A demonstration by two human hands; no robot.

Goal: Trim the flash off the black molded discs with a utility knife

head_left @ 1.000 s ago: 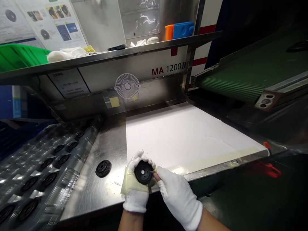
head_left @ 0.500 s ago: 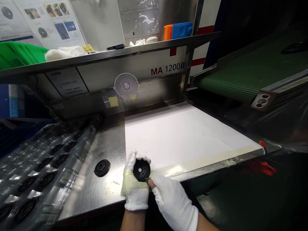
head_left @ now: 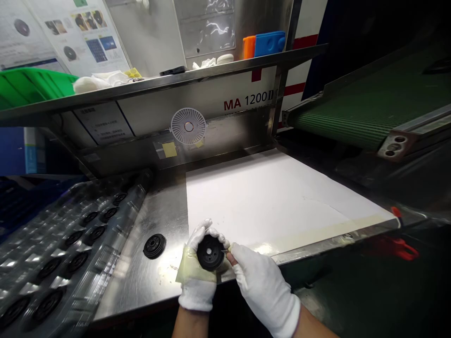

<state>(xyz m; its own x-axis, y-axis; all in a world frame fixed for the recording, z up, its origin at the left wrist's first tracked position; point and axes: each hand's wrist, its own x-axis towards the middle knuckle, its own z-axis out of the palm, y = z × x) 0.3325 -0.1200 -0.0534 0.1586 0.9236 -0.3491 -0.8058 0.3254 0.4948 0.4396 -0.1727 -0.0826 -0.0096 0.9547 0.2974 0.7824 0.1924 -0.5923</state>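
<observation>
My left hand (head_left: 198,279), in a white glove with a yellowish palm, grips a black round plastic part (head_left: 210,257) with a pale hole at its centre. The part is tilted with its round face toward me, above the front edge of the bench. My right hand (head_left: 264,284), in a white glove with a bare fingertip showing, pinches a small thin tool (head_left: 224,251) at the part's right rim. Most of that tool is hidden in the fingers, so its kind is unclear. A second black round part (head_left: 154,246) lies on the metal bench (head_left: 134,286), left of my left hand.
A clear plastic tray (head_left: 88,277) with several black round parts stands at the left. A white sheet (head_left: 275,202) covers much of the bench. Behind are a small fan (head_left: 189,126) and a shelf (head_left: 155,83) with a green bin (head_left: 35,89). A green conveyor (head_left: 352,122) runs at the right.
The black part has turned in my left hand, and its face now shows more fully. My right hand with the thin tool has moved up along the rim to its right side. The view has shifted slightly.
</observation>
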